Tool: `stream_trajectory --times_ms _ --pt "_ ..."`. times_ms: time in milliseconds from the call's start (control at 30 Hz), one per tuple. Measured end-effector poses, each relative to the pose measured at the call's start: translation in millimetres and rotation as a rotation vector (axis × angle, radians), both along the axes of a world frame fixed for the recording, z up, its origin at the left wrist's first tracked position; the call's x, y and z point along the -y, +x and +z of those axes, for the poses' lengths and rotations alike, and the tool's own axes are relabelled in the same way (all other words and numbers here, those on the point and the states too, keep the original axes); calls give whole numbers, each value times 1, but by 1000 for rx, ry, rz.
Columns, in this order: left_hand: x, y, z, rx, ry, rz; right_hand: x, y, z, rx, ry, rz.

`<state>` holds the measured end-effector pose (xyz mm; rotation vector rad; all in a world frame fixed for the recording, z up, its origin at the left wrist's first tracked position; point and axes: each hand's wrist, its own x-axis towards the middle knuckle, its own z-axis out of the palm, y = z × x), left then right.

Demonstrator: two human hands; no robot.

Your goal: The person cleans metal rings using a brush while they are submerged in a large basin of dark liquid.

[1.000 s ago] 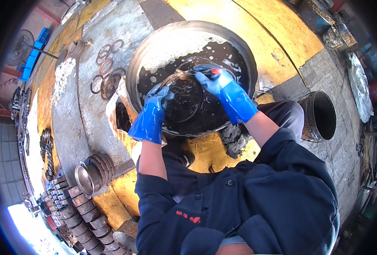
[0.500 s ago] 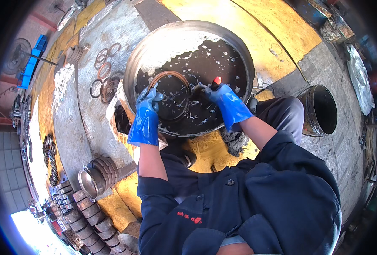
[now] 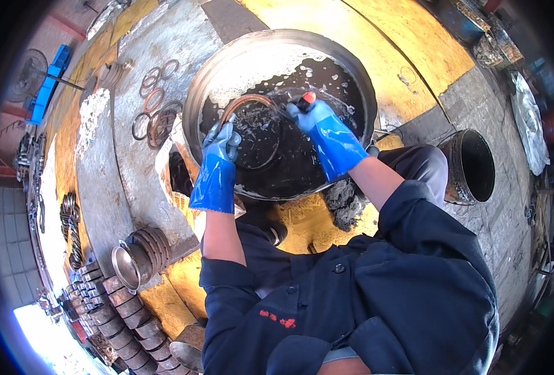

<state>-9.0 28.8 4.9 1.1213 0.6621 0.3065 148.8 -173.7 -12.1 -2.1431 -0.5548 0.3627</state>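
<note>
In a wide round metal basin (image 3: 194, 106) lies dark liquid with white foam toward the far left. My left hand (image 3: 219, 150), in a blue rubber glove, is closed on the near-left side of a large brown metal ring (image 3: 252, 98), which is tilted over the liquid. My right hand (image 3: 322, 128), gloved likewise, is closed around a brush with a red-ended handle (image 3: 308, 97) at the ring's right side. The bristles are blurred and mostly hidden.
Several loose rings (image 3: 154, 100) lie on the floor left of the basin. A dark bucket (image 3: 455, 165) stands at right, beside my knee. Stacked metal cylinders (image 3: 124, 322) and a metal strainer-like bowl (image 3: 127, 265) sit at lower left. A dark rag (image 3: 342, 206) lies below the basin.
My right hand has moved up and slightly left with the brush, along the ring's right side toward its far edge. The ring has lifted and shifted a little; my left hand keeps its hold.
</note>
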Motion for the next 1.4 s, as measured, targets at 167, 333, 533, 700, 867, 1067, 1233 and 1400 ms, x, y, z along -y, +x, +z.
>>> stream_trajectory --times_ms 167,333,533,700,867,1067,1233,1400 --pt "7 12 -5 0 39 31 13 -28 -43 -425 -29 -152" --pt "1 7 -10 -34 130 64 12 -57 -5 -496 -31 22" --pt "17 7 2 -57 235 -80 -3 -31 20 189 25 124" --pt "22 7 11 -63 252 -133 -7 -19 28 545 -349 262" --pt "48 35 17 -16 279 -151 13 7 -46 -263 -73 24" --pt "27 2 7 3 288 -115 17 -77 35 -761 151 150" --pt "38 15 12 22 249 -144 8 -34 17 -415 235 161" --pt "35 10 16 -64 296 -161 9 -20 11 423 -53 104"
